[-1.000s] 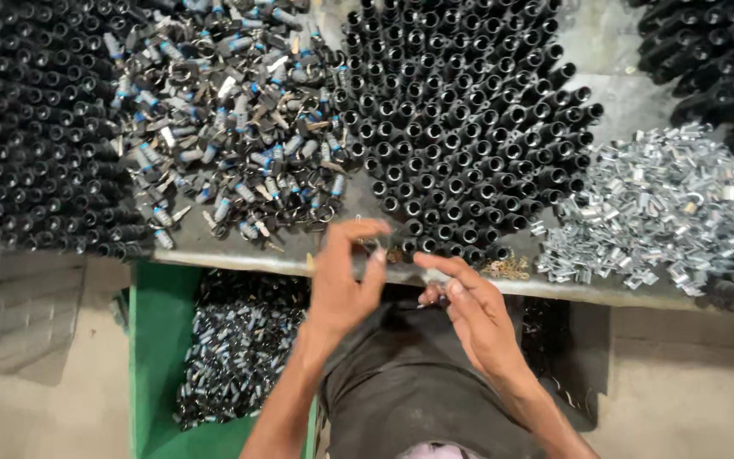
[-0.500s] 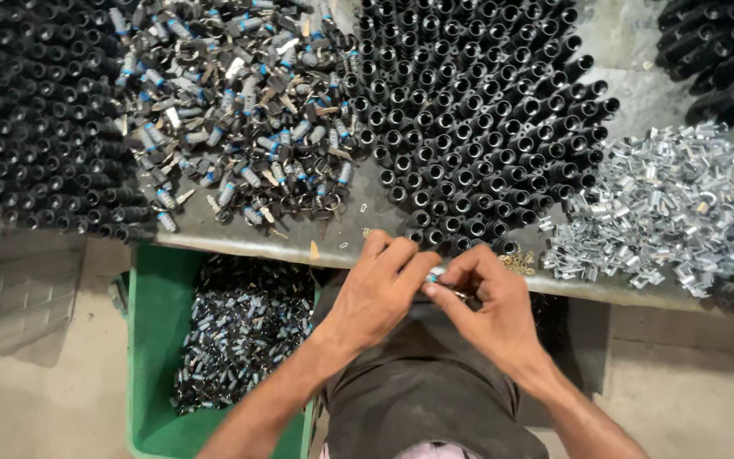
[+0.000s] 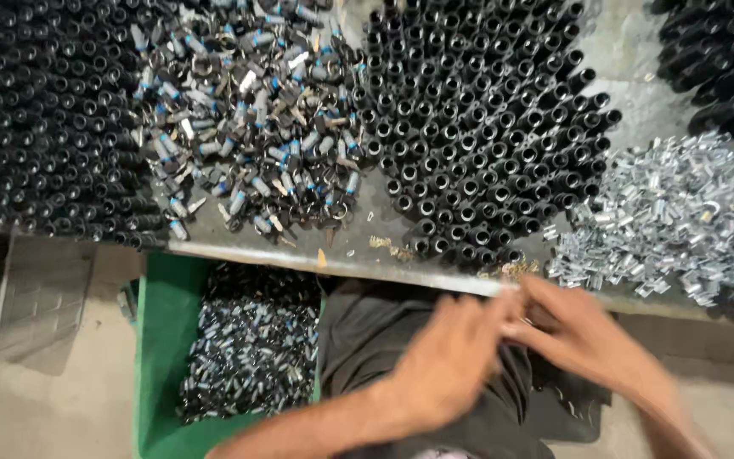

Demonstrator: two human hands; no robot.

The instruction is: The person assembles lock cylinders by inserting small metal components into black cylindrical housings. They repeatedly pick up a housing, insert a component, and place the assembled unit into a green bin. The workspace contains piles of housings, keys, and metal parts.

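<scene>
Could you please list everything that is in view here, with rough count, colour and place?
black tubes: very many, black, upright in blocks at table centre, left and far right
small mixed parts: a heap, black, blue and silver, between the left and centre blocks
metal clips: a heap, silver, right of table
table: one, grey, across the top
bin: one, green, below the table edge, holding small parts
left hand: blurred, fingers meeting the right's at the table edge
right hand: blurred, any held part not discernible
</scene>
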